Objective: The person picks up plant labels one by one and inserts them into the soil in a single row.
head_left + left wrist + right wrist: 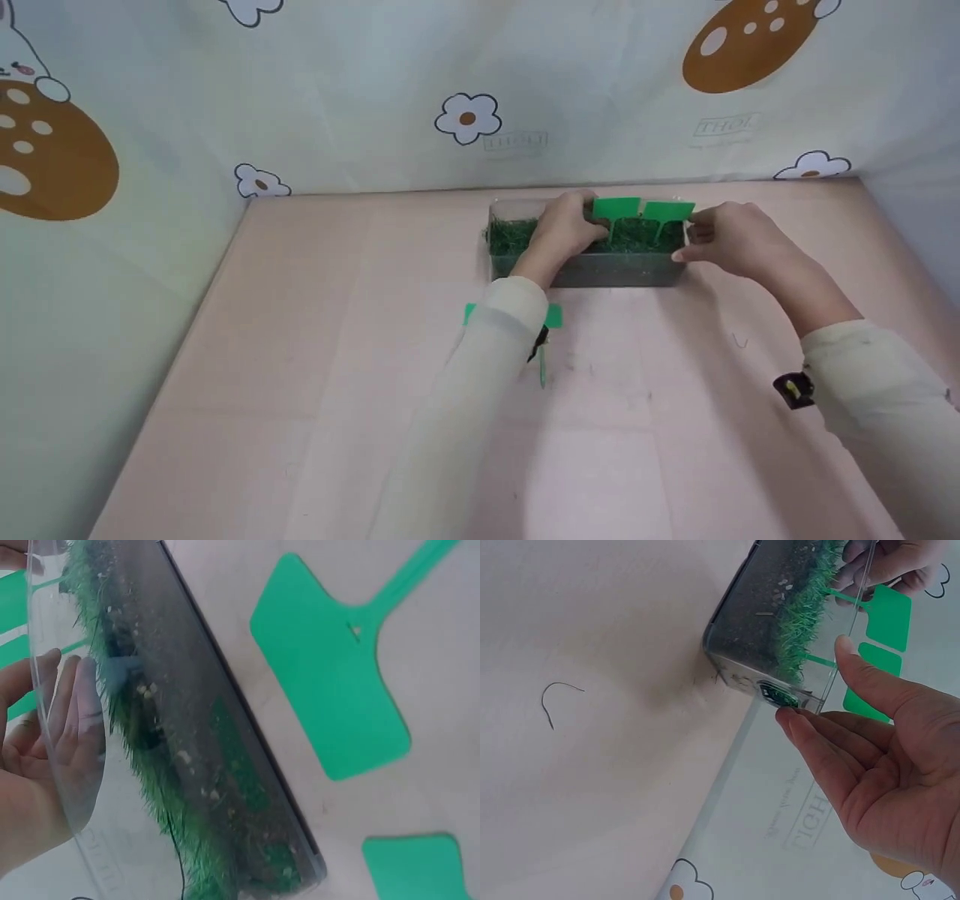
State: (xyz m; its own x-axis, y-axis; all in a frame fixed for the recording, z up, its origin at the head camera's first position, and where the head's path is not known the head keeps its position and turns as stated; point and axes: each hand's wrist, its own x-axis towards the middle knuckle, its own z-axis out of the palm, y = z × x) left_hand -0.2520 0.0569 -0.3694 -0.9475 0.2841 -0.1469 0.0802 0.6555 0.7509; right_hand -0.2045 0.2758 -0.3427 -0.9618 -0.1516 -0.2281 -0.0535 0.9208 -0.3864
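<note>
Clear box [630,271] near desk's [285,337] back edge, upper centre; widest room lower left. Inside: grass [510,236], two green tags [616,207]. Right hand's [735,238] fingers pinch its corner; left hand's [562,226], I cannot tell.

Faint boxed lettering [727,124] beginning "TH" can be read twice on the patterned wall covering [600,67], remaining letters being too blurred.

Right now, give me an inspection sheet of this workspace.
Surface: pink table, lightly marked.
Job's things: clear box with green grass; two tags stand in it, two loose tags lie on the table.
Clutter: one thin curved strand.
Hands: left hand reaches into the box by the tags, grip unclear; right hand holds the box's right end.
Cables: nothing seen.
Surroundings: printed cloth behind the table.
</note>
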